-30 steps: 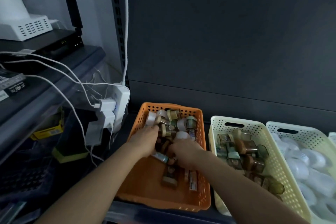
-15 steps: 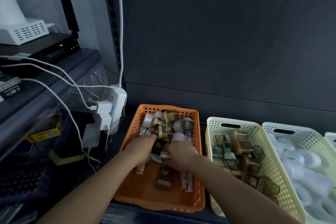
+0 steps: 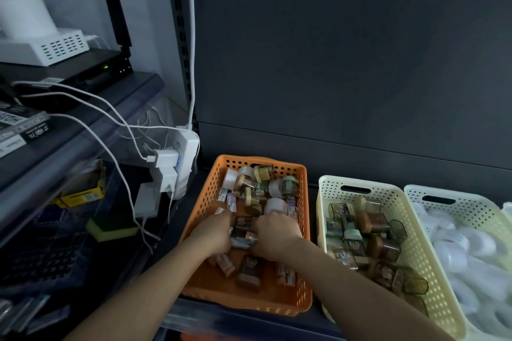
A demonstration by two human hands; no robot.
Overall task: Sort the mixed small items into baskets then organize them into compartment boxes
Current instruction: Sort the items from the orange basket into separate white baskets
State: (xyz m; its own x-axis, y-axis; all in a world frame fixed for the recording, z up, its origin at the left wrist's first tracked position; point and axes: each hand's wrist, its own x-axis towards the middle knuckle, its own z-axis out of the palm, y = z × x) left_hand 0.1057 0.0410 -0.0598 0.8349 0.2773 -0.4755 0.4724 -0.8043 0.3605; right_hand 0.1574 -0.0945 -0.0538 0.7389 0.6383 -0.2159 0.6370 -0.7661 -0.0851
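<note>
On the shelf [image 3: 188, 207], the left basket [image 3: 206, 196] holds small items [image 3: 260, 191], with the left hand [image 3: 213, 238] and right hand [image 3: 275, 238] in its middle. The middle basket [image 3: 411, 230] stands just right, the right basket [image 3: 473, 203] beyond it.

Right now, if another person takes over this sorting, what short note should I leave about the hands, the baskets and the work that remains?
Hands: left hand and right hand are both inside the orange basket, fingers curled into the mixed pile; what each grips is hidden.
Done: jar-like items lie in the near cream basket, white items in the far-right cream basket.
Left: sort the orange basket's pile. No compartment boxes in view.
</note>
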